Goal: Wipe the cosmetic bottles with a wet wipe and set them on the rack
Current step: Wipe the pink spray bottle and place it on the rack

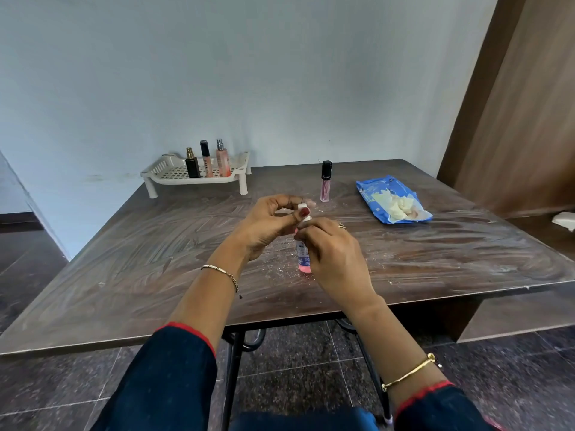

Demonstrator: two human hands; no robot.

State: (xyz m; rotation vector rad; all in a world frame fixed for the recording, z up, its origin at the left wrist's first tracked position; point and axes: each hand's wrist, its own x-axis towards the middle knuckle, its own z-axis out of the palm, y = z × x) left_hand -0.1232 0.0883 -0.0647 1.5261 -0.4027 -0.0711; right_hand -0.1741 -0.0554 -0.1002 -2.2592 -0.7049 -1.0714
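Observation:
A small bottle of pink liquid [304,262] with a blue label and white cap stands on the dark wooden table [155,275] near its middle. My right hand [336,256] grips the bottle's body. My left hand [273,219] pinches its white cap from above. No wipe shows in either hand. A white slatted rack [168,174] sits at the table's far left edge and holds three bottles: a black one [192,164], a slim peach tube [206,160] and a pink spray bottle [222,160]. A pink lip-gloss tube [325,181] with a black cap stands alone beyond my hands.
A blue wet-wipe pack [370,194] lies open at the far right with crumpled white wipes [395,205] on it. White specks and smears cover the tabletop. A brown wooden panel [513,119] rises at the right, and the pale wall runs behind the table.

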